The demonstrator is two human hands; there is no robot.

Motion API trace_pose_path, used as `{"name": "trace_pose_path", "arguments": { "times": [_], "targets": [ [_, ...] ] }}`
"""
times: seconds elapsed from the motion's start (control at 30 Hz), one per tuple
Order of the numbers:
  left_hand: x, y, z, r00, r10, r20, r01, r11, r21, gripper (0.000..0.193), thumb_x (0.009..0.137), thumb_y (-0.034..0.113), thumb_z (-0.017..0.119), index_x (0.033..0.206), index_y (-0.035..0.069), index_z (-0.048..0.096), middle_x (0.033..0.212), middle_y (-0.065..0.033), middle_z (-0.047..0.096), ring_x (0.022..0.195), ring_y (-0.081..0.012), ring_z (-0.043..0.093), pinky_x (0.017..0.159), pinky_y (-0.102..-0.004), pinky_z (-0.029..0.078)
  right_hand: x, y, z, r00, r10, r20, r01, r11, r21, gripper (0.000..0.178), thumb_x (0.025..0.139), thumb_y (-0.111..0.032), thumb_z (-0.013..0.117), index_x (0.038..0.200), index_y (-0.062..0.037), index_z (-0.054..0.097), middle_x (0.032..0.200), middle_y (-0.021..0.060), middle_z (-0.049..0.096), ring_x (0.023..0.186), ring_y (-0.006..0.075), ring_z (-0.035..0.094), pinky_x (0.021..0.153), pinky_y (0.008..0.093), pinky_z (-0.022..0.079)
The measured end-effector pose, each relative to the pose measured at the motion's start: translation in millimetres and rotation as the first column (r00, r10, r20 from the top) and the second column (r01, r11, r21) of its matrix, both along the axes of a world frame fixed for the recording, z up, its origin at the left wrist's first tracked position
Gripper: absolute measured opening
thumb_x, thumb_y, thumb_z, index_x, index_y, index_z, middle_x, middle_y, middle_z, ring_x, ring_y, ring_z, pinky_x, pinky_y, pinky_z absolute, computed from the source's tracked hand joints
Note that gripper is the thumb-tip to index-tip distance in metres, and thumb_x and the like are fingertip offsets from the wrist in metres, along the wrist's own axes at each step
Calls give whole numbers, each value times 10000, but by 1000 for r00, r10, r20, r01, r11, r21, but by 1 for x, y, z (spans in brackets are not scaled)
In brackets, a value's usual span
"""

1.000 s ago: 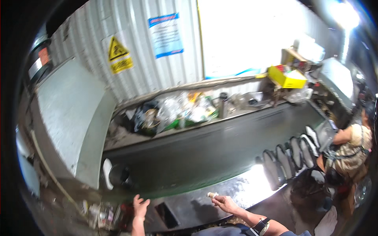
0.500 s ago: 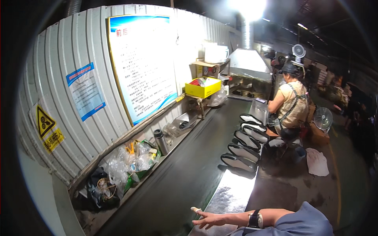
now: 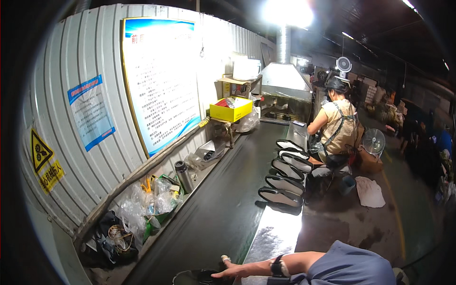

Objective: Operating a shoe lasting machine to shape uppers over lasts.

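My right hand (image 3: 231,270) reaches in from the lower right over the dark belt. Its fingertips are closed at the edge of a black shoe (image 3: 194,277), which the lower frame edge cuts off. One finger with a pale wrap stands apart from the others. The grip is only partly visible. A dark-strapped band (image 3: 279,267) circles the wrist, below a blue-grey sleeve (image 3: 349,266). My left hand is out of view. Farther along, several black shoes (image 3: 280,196) with pale insoles lie in a row on the shiny metal ledge (image 3: 274,232) beside the belt.
The dark conveyor belt (image 3: 223,199) runs away toward a metal hood (image 3: 285,78). A co-worker (image 3: 339,126) sits at its far right side. Along the left wall stand a steel flask (image 3: 183,176), plastic bags (image 3: 135,209) and a yellow box (image 3: 231,110). A fan (image 3: 373,141) stands at right.
My right hand has moved left and slightly down, from spread fingers above the belt to the shoe's edge. That shoe has come into view at the bottom. The whole view has shifted slightly.
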State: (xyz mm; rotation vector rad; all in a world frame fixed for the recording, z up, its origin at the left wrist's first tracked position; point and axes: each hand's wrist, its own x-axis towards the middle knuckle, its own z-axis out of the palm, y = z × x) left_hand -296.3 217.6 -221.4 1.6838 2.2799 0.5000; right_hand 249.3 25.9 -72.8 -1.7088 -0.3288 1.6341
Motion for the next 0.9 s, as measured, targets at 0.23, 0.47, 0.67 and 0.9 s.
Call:
{"name": "trace_pose_path", "arguments": {
  "times": [0.23, 0.47, 0.67, 0.9],
  "targets": [
    [14, -31, 31, 957, -44, 286, 37, 999, 28, 694, 773, 361, 808, 1337, 41, 559, 1111, -223, 660, 999, -355, 642, 925, -465, 503, -15, 32, -46, 982, 141, 124, -143, 990, 11, 1018, 870, -439, 696, 1563, -111, 27, 1428, 238, 448, 1268, 373, 500, 1019, 505, 453],
    [136, -121, 171, 943, -232, -239, 285, 934, 217, 546, 758, 256, 756, 1292, 189, 664, 1162, -229, 662, 1107, -391, 617, 978, -494, 483, 13, 27, -46, 934, 305, 187, -309, 951, -11, 720, 807, -168, 598, 1488, -77, 382, 1275, 187, 608, 1188, 278, 598, 917, 359, 539],
    [243, -164, 208, 821, -502, -273, 568, 765, 303, 486, 585, -32, 716, 1060, 70, 720, 1341, -191, 479, 1245, -430, 446, 1037, -520, 395, 160, -149, 0, 968, -231, -97, 248, 943, 221, 582, 820, -39, 650, 1373, -192, 553, 1229, 89, 584, 1040, 272, 635, 833, 515, 582],
    [329, -198, 234, 614, -726, -311, 784, 517, 342, 423, 584, -30, 754, 987, 92, 712, 1299, -171, 509, 1216, -388, 480, 1043, -490, 411, 212, -286, 6, 761, -614, -207, 641, 666, 382, 986, 866, -184, 794, 1611, -210, 149, 1439, 167, 455, 1230, 331, 518, 1035, 542, 394]
  ]
}}
